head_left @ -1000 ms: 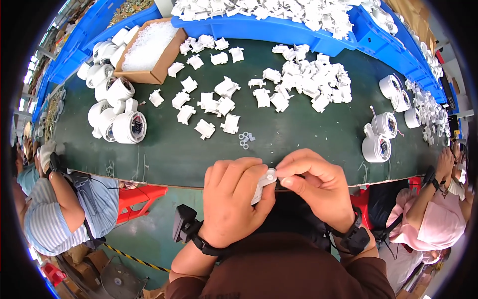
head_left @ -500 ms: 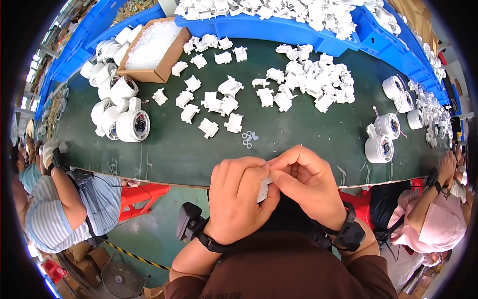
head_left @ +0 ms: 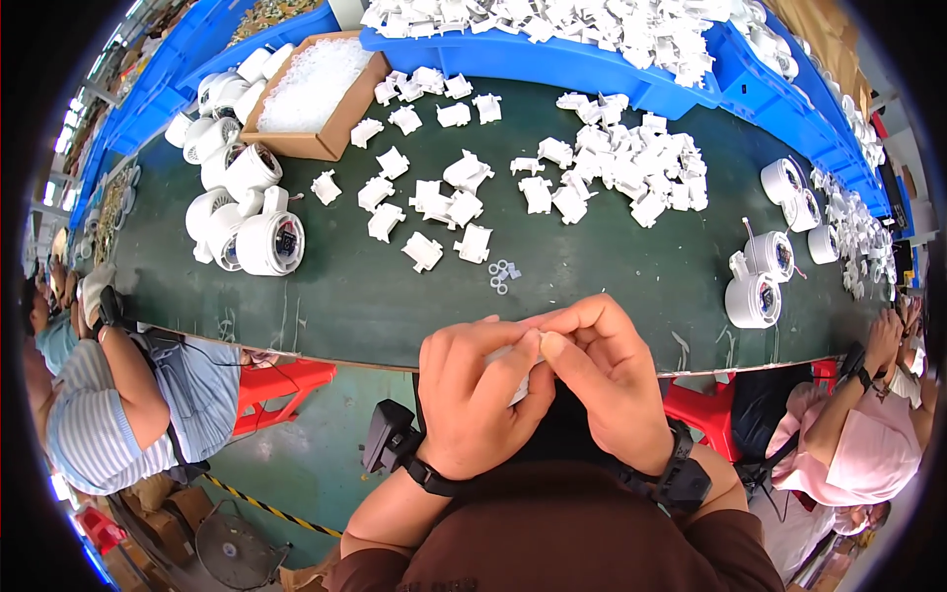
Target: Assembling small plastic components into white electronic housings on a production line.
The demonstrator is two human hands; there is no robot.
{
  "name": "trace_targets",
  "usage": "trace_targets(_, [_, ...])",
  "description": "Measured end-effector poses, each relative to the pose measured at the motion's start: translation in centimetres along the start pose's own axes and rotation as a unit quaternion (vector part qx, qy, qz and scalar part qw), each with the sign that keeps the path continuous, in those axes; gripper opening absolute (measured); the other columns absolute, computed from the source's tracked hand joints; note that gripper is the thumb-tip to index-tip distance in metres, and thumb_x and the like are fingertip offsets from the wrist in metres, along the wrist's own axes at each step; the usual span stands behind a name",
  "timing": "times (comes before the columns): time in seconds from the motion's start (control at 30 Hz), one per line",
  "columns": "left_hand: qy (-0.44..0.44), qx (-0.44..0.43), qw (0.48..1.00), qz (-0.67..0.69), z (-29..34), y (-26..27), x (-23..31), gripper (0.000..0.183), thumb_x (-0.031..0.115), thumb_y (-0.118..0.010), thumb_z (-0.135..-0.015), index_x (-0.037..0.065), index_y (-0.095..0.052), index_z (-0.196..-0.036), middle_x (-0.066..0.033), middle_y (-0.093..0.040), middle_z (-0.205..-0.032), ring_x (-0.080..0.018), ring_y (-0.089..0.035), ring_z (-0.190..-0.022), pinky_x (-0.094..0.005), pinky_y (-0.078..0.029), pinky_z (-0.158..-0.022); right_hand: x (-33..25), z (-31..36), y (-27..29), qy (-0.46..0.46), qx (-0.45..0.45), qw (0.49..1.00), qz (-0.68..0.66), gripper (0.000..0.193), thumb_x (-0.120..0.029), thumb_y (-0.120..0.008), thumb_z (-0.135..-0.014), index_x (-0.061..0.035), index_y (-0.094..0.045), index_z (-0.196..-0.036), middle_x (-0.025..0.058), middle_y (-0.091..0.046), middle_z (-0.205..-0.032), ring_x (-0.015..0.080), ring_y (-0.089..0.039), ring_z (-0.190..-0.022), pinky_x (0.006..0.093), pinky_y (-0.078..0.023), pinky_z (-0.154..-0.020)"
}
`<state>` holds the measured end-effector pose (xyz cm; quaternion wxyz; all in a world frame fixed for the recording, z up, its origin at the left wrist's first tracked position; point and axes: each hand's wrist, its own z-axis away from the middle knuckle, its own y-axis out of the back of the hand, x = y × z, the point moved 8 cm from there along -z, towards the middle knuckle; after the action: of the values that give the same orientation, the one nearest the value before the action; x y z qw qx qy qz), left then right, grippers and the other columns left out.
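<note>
My left hand is closed around a small white plastic part, mostly hidden by the fingers, just off the table's near edge. My right hand meets it there, thumb and fingers pinched together against the left fingertips. Whatever the right fingers pinch is too small to make out. Just beyond the hands lie several small translucent rings and little grey pieces. Loose white plastic brackets are scattered farther off, beside a larger heap of them.
White round fan-like housings stand at the left, and more housings at the right. A cardboard box holds small clear pieces. Blue bins line the far edge of the green table. Co-workers sit on both sides.
My left thumb has come up to meet the right thumb at the fingertips. The view has shifted slightly, while the things on the table stay where they were.
</note>
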<state>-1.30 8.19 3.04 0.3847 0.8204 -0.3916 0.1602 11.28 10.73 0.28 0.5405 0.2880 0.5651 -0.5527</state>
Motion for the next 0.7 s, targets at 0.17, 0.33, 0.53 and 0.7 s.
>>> trace_targets(0.17, [-0.008, -0.017, 1.0, -0.011, -0.6, 0.6, 0.1, 0.035, 0.0, -0.081, -0.07, 0.006, -0.064, -0.1, -0.0095, -0.067, -0.101, -0.0287, -0.061, -0.087, -0.0392, -0.055, -0.075, 1.0, -0.6, -0.2, -0.005, -0.012, 0.998, -0.061, 0.01, -0.007, -0.054, -0.106, -0.0008, -0.057, -0.114, 0.0116, -0.068, -0.119, 0.0137, -0.063, -0.106, 0.0315, -0.052, -0.093])
trace_targets(0.33, [0.031, -0.088, 0.995, 0.048, -0.4, 1.9, -1.2, 0.034, 0.001, -0.081, -0.07, 0.006, -0.066, -0.101, -0.0117, -0.067, -0.107, -0.0306, -0.062, -0.09, -0.0385, -0.052, -0.078, -0.6, 0.0, 0.4, -0.008, -0.016, 0.998, 0.063, 0.01, -0.006, -0.055, -0.105, -0.0014, -0.063, -0.11, 0.0122, -0.07, -0.118, 0.0152, -0.064, -0.106, 0.0304, -0.05, -0.094])
trace_targets(0.53, [0.072, -0.034, 0.935, -0.347, -2.4, 8.4, -8.6, 0.029, 0.025, -0.074, -0.083, 0.016, -0.071, -0.11, -0.0064, -0.059, -0.139, -0.0362, -0.044, -0.139, -0.0596, -0.021, -0.116, -10.6, 5.2, 8.3, 0.298, 0.285, 0.692, 0.593, 0.014, -0.006, -0.06, -0.101, -0.0022, -0.065, -0.114, 0.0143, -0.063, -0.129, 0.0271, -0.056, -0.123, 0.039, -0.039, -0.109])
trace_targets(0.7, [0.137, -0.062, 0.911, -0.383, -5.5, 11.8, -16.0, 0.028, 0.028, -0.068, -0.092, 0.015, -0.07, -0.118, -0.0011, -0.056, -0.146, -0.0378, -0.038, -0.147, -0.0767, -0.016, -0.112, -11.8, 6.5, 15.2, 0.19, 0.346, 0.516, 0.76, 0.044, -0.023, -0.066, -0.098, -0.0078, -0.058, -0.139, 0.0171, -0.051, -0.146, 0.0359, -0.042, -0.137, 0.0487, -0.032, -0.114])
